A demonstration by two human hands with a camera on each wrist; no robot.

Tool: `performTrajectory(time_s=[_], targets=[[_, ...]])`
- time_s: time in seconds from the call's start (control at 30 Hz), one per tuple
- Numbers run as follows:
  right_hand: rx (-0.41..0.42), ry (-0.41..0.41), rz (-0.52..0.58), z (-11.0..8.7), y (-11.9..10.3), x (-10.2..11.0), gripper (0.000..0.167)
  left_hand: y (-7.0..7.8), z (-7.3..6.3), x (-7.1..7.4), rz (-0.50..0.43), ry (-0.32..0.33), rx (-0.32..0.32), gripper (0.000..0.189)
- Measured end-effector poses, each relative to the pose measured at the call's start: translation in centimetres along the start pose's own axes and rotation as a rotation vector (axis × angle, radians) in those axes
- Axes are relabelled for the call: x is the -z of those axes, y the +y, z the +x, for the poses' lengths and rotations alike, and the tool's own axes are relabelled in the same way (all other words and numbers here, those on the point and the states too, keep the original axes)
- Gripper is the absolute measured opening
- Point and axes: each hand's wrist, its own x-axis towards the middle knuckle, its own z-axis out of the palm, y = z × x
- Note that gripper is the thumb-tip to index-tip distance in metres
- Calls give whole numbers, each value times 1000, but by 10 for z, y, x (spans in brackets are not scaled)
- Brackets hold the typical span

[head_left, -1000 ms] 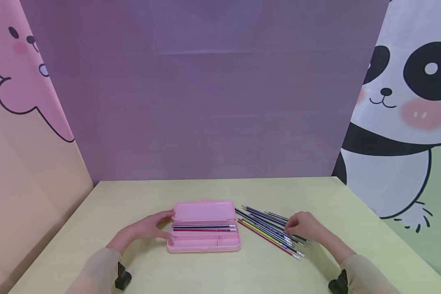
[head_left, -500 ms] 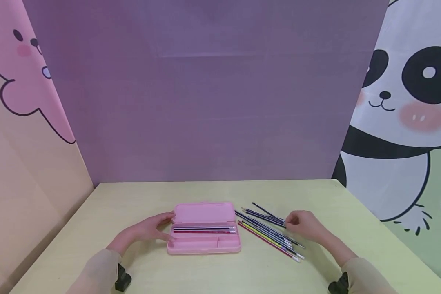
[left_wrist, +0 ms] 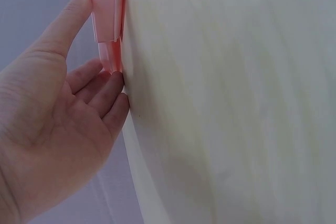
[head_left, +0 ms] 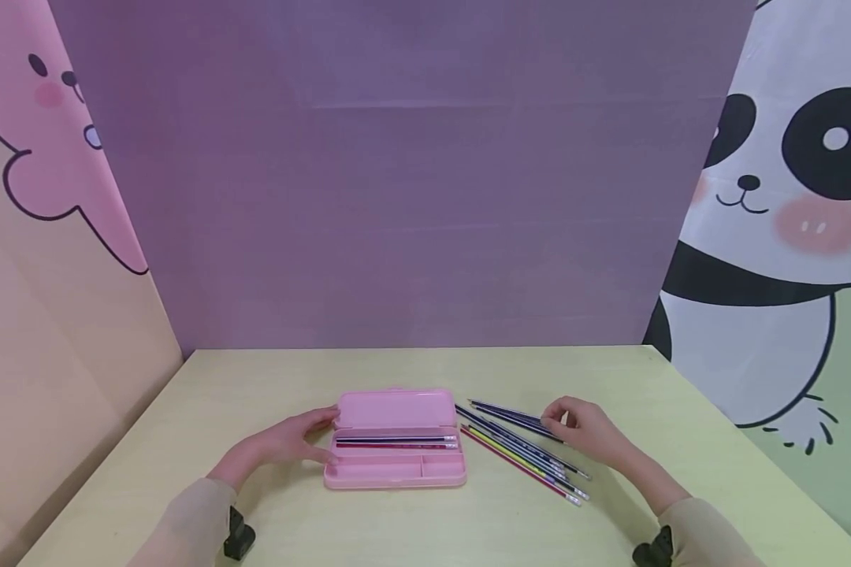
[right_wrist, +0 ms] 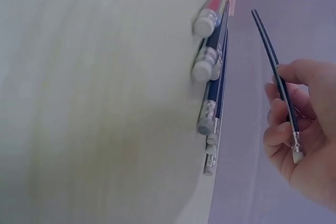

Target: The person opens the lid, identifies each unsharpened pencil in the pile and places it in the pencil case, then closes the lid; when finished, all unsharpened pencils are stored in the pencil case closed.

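Observation:
A pink pencil case (head_left: 372,470) lies with its lid up on the table, a dark pencil (head_left: 390,439) and a red pencil (head_left: 390,446) in its back compartment. My left hand (head_left: 284,442) holds the case's left end, thumb at the tray and fingers by the lid, as the left wrist view shows too. In the right wrist view, my right hand (right_wrist: 310,108) pinches a dark blue pencil (right_wrist: 265,38) with a white eraser, raised off the table. That pencil is hard to make out in the head view. Beneath and left of this hand is a pile of pencils (head_left: 514,449).
The pile, mostly dark with a yellow and a red pencil (head_left: 521,466) along its near side, slants close beside the case's right edge. A purple backdrop (head_left: 411,197) stands behind the pale table (head_left: 397,528).
The right hand has taken a dark pencil from the far right of the pile and lifted it, moving slightly up and left. The left hand and case stay put.

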Motion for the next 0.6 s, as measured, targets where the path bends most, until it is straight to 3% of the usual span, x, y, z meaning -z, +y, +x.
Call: performTrajectory(time_s=[0.17,0.37,0.6], targets=[[-9,-6,13,2,-1,0,11,0,1,1,1,-2,4,94],[41,-15,11,4,-2,1,11,-1,1,1,-7,-2,1,93],[86,50,-31,7,-5,-1,11,1,1,1,-11,-8,4,94]])
